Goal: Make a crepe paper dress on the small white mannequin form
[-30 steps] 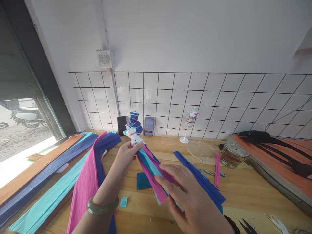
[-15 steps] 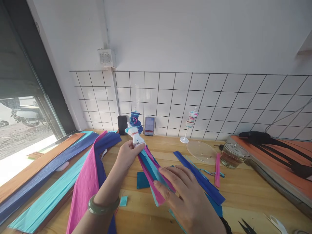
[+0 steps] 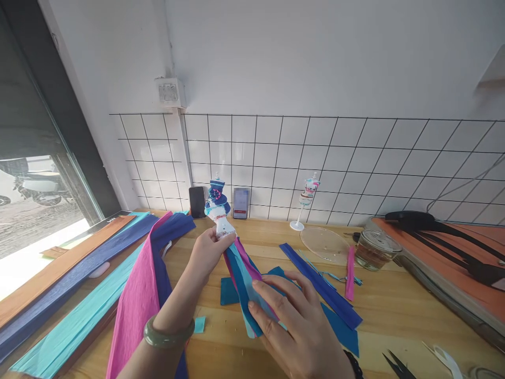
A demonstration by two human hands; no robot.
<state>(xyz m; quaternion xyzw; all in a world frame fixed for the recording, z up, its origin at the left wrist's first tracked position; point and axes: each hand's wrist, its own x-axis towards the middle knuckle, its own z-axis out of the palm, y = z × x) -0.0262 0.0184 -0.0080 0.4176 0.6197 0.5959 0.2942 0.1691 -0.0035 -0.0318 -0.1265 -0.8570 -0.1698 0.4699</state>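
A small white mannequin figure (image 3: 223, 225) is pinched at its lower end by my left hand (image 3: 209, 251), which wears a green bangle. From it, pink, teal and light blue crepe strips (image 3: 246, 284) hang down to the right. My right hand (image 3: 294, 321) lies over the lower part of these strips, thumb on one side and fingers on top, closed on them. Behind the held figure stands a mannequin dressed in blue (image 3: 216, 193). Dark teal paper (image 3: 229, 291) lies on the table under the strips.
Long crepe sheets (image 3: 74, 326) cover the left. Two phones (image 3: 241, 203) lean on the tiled wall. Another mannequin (image 3: 309, 195) on a stand, a clear disc (image 3: 324, 245), a glass jar (image 3: 376, 249), blue strips (image 3: 319, 284) and scissors (image 3: 398, 366) are to the right.
My right hand has shifted slightly on the strips; the teal strip now shows more over the pink at the lower end. My left hand keeps its hold.
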